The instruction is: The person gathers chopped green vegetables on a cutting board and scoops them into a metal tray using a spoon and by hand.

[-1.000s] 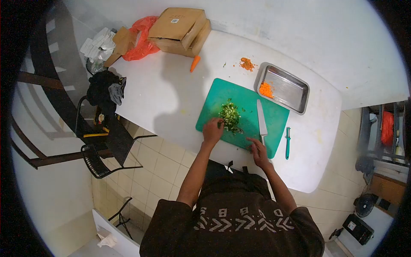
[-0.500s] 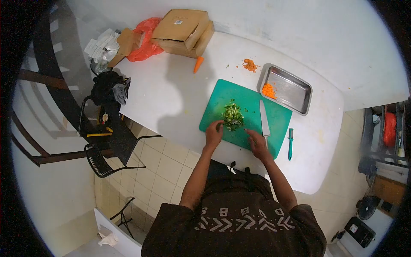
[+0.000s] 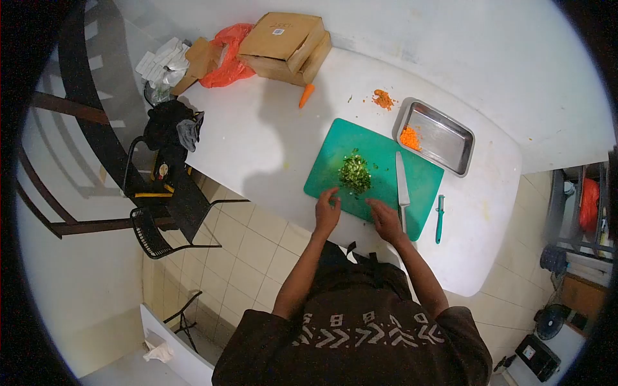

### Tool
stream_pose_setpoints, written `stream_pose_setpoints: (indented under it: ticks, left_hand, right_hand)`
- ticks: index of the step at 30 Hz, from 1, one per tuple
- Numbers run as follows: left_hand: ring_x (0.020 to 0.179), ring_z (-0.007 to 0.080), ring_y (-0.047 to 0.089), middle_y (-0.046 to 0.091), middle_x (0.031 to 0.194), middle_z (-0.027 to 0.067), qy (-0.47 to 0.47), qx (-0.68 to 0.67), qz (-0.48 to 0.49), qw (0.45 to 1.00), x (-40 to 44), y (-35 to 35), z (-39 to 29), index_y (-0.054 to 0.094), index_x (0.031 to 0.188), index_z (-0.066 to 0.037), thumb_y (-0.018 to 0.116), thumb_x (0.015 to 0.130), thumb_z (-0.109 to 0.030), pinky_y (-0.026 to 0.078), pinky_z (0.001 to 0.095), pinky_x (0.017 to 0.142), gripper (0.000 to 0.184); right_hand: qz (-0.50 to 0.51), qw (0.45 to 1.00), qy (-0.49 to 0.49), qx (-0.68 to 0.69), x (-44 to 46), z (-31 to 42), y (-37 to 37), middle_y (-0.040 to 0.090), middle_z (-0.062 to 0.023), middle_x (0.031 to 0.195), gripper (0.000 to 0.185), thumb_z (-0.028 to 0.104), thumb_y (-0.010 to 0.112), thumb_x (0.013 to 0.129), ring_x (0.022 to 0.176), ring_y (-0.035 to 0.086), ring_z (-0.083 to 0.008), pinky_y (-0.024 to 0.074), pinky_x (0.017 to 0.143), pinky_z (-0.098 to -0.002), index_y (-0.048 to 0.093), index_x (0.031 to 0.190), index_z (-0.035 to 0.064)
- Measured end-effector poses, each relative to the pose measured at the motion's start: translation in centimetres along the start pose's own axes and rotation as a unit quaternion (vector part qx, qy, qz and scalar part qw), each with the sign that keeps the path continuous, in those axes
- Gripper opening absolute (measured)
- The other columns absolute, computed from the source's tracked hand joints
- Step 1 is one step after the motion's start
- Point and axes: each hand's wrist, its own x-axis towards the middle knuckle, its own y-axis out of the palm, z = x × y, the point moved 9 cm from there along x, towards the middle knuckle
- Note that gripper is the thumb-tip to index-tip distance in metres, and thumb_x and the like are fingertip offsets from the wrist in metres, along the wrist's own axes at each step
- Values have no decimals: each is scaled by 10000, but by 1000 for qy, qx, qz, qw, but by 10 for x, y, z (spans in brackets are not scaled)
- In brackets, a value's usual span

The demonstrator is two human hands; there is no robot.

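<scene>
A loose pile of chopped green vegetable (image 3: 355,174) lies on the green cutting board (image 3: 324,168). At the board's near left edge is my left hand (image 3: 327,211), fingers apart and holding nothing, just below the pile. My right hand (image 3: 385,220) hovers over the near part of the board, fingers stretched toward the left, with nothing visible in them. Beside it, a kitchen knife (image 3: 402,180) rests on the board, blade pointing away from me. Right of the board lies a peeler with a green handle (image 3: 440,222).
A metal tray (image 3: 449,143) behind the board's right corner holds diced carrot (image 3: 410,138). Orange peelings (image 3: 383,99) and a carrot (image 3: 306,96) lie farther back. Cardboard boxes (image 3: 281,45) and a red plastic bag (image 3: 230,61) stand at the back left. A black chair (image 3: 187,209) is at the left.
My left hand has drawn back slightly from the pile and its fingers have loosened. The right hand's fingers have come closer together. The camera view has shifted slightly.
</scene>
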Motion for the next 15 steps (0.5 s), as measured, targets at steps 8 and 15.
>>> stream_pose_setpoints:
  ticks: [8,15]
  left_hand:
    - [1044,304,613,635,1158,130,-5,12,14,1000,-30,15,5,648,1247,-95,686,885,-61,491,431,937,365]
    - [1037,330,623,637,1150,151,66,123,-25,990,-23,-1,-1,637,1255,-98,726,889,-108,490,471,940,377]
  right_hand:
    - [0,1000,-7,-19,-14,-4,-9,677,-222,1223,329,113,548,1005,1081,661,-427,540,882,-515,596,1330,89]
    - [13,1000,9,-21,-5,-22,-7,669,-215,1262,374,9,580,953,1128,656,-417,538,945,-477,616,1321,64]
